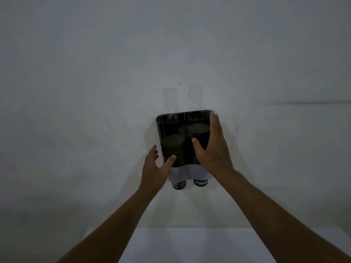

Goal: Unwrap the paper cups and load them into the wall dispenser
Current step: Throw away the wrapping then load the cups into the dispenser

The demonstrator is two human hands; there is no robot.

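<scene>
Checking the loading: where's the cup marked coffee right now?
In the head view, the coffee cup pokes out under the wall dispenser, right side, just below the right hand.

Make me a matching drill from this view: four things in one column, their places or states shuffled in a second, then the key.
1. left hand
2. right hand
3. cup marked COFFEE
4. white table

A. pokes out under the dispenser, right side
B. at the bottom, below the arms
C. fingers straight along the dispenser's right side
D. at the dispenser's lower left edge

Pairs: 1-D, 2-C, 3-A, 4-B
</scene>
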